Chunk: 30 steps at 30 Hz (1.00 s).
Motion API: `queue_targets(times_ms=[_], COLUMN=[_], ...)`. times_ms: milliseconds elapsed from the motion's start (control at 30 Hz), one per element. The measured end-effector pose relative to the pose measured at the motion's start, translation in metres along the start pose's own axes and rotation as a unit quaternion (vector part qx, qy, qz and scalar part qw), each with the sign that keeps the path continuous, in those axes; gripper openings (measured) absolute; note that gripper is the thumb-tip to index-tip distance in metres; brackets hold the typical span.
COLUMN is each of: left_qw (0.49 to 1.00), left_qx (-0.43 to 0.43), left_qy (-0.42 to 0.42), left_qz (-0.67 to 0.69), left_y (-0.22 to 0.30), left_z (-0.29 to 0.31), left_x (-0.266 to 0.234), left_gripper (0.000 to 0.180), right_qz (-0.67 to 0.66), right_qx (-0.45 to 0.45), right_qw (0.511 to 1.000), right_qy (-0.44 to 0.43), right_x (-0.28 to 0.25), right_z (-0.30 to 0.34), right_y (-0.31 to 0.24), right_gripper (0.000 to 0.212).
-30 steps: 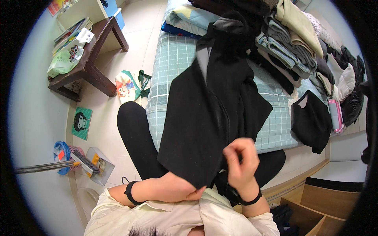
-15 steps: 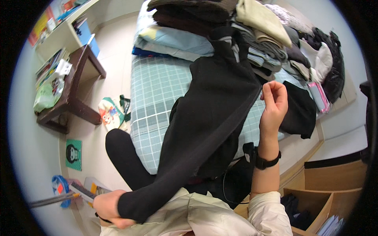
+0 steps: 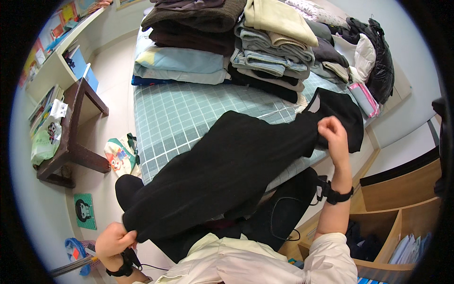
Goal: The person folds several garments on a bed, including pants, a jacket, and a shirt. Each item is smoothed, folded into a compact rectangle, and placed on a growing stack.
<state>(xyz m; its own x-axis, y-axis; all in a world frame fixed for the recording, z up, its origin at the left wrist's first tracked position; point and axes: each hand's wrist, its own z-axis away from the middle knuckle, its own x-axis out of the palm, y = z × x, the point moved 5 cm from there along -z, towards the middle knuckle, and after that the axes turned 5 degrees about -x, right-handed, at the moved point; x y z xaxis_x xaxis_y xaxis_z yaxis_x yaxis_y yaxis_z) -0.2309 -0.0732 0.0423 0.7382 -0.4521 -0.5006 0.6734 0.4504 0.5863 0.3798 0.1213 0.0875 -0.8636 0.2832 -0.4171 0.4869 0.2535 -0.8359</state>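
Cream cloth of the person's shirt (image 3: pixel 265 262) sits nearest, and just past it, low on the left, the left hand (image 3: pixel 115 240) has its grip closed, fingers curled round the near-left end of a black garment (image 3: pixel 213 173). From that grip the piece runs off to the right and away, its long axis slanting from near left to far right over the legs (image 3: pixel 294 191) and the near edge of the bed (image 3: pixel 165 128). At the other end the right hand (image 3: pixel 334 137) has its grip closed too, bunched in a pinch that seems to have the far-right edge; from there the cloth lies left and nearer. Its middle spans the gap, so neither hand looks clearly closer. Just behind the right hand lies a smaller black piece (image 3: pixel 343 105); whether the two touch, I can't tell. Farther off stand a brown-and-blue stack (image 3: pixel 189 45) and a grey-and-cream stack (image 3: pixel 274 42), both folded.
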Motion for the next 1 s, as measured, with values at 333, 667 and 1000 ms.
queue_targets(times_ms=[333,667,1000], left_qw=[0.904,0.965,0.746], left_qx=[0.228,0.250,0.432], left_qy=[0.284,0.014,0.503], left_qz=[-0.226,-0.084,-0.058], left_y=[0.090,0.144,0.226], left_z=[-0.052,-0.127,-0.046], left_x=[0.010,0.058,-0.085], left_gripper=[0.084,0.093,0.056], right_qz=[0.119,0.158,0.004], right_qx=[-0.148,-0.049,-0.420], right_qw=[0.922,0.863,0.907], right_qy=[-0.338,-0.477,0.000], right_x=[0.066,0.166,0.127], right_z=[0.030,-0.015,-0.127], right_y=[-0.042,-0.007,-0.188], right_gripper=[0.116,0.098,0.052])
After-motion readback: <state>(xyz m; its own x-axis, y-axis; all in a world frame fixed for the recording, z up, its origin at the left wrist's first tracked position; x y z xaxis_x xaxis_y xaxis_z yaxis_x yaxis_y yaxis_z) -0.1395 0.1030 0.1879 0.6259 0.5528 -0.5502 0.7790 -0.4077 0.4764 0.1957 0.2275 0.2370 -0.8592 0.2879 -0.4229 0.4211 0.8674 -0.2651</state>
